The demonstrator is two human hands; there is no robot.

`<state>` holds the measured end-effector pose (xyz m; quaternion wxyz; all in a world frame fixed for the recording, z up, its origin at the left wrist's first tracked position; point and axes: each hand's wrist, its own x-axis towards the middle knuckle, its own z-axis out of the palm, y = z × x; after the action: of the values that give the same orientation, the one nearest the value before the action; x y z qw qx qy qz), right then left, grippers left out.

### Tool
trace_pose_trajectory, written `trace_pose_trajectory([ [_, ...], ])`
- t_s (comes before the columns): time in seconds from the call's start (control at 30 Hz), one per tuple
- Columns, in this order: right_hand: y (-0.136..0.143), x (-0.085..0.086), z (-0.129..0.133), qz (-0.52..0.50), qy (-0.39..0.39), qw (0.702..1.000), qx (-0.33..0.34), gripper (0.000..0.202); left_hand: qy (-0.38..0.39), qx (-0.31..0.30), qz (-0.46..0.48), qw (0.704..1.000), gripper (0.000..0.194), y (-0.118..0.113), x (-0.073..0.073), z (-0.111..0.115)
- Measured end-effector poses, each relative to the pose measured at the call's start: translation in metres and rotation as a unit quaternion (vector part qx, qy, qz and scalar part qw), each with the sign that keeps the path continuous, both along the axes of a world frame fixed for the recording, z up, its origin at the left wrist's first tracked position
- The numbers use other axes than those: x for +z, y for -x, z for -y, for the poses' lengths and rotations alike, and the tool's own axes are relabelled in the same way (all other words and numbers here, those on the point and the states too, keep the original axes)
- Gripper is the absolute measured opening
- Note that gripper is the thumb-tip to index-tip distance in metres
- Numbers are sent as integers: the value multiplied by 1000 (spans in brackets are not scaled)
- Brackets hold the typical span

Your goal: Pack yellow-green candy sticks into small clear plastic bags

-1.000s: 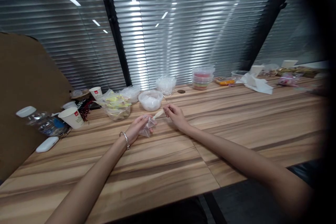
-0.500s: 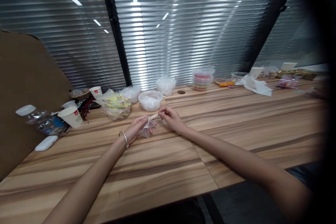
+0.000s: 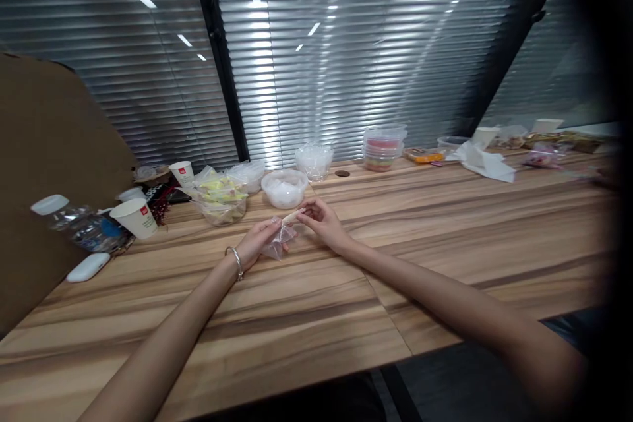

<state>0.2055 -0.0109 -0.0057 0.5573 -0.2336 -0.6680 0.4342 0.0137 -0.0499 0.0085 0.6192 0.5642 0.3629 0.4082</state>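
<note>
Lying along the far left of the wooden desk (image 3: pixel 306 316) are a tipped clear water bottle (image 3: pixel 74 224) with a white cap, a white case (image 3: pixel 89 266) in front of it, and a paper cup (image 3: pixel 135 218) beside them, with a second paper cup (image 3: pixel 181 173) farther back. A brown cardboard sheet (image 3: pixel 49 165) stands at that edge. Next come a clear tub of yellow packets (image 3: pixel 220 201) and a bowl of white powder (image 3: pixel 283 188).

Just in front of that bowl, the left hand (image 3: pixel 260 242), a bracelet on its wrist, closes its grip on a small clear plastic bag (image 3: pixel 278 242), fingers pinched on the bag's upper edge so the bag hangs just above the desk. Immediately to its right, the right hand (image 3: pixel 322 224) has its grip shut narrowly, thumb and fingertips pinching a small pale scoop (image 3: pixel 291 215), whose tip points left and reaches the mouth of the bag. The two hands are almost touching.

Farther right and back, a stack of lidded tubs (image 3: pixel 382 147) with coloured contents stands by the window blinds, and crumpled white paper (image 3: pixel 482 161) lies with more cups and wrappers near the far right end.
</note>
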Motion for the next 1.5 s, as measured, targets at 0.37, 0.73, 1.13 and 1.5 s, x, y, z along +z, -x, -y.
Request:
trace_pose_trajectory([
  [0.37,5,3,8,-60,53,997,15,27,2,-13,-32,999,48,0,3,2],
  [0.73,8,3,12,3,21,999,44,23,7,-10,-27,1000,46,-2,4,3],
  [1.13,0,9,18,143,-64,988,17,33,14,8,-20,1000,49,0,1,1],
  [1.5,-1,7,17,203,-93,973,59,35,16,11,4,1000,47,1,-1,1],
])
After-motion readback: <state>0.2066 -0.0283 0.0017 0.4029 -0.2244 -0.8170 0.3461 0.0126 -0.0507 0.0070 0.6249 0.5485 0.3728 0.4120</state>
